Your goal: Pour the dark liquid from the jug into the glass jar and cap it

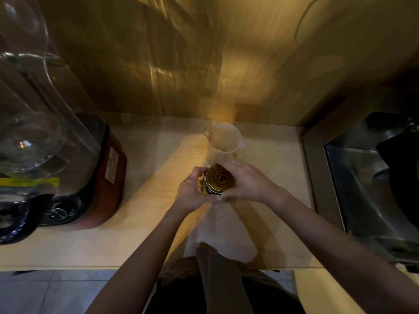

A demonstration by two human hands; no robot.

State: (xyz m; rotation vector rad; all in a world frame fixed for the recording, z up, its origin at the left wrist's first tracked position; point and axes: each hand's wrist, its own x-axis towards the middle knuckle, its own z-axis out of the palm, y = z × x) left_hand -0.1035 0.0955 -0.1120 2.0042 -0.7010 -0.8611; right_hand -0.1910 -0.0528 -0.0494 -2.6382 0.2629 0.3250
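A glass jar stands on the wooden counter (140, 241) at centre, holding dark liquid, with a gold metal lid (220, 177) on top. My left hand (192, 191) wraps the jar's left side below the lid. My right hand (247, 182) curls over the lid's right edge, fingers on the rim. Just behind the jar stands a translucent plastic jug (223, 141), upright with its spout to the left, and it looks empty. Most of the jar's body is hidden by my hands.
A large blender (68, 168) with a clear jar and red-black base fills the left side. A steel sink (371, 186) lies at the right. A wooden wall backs the counter. The counter's front edge is near my body.
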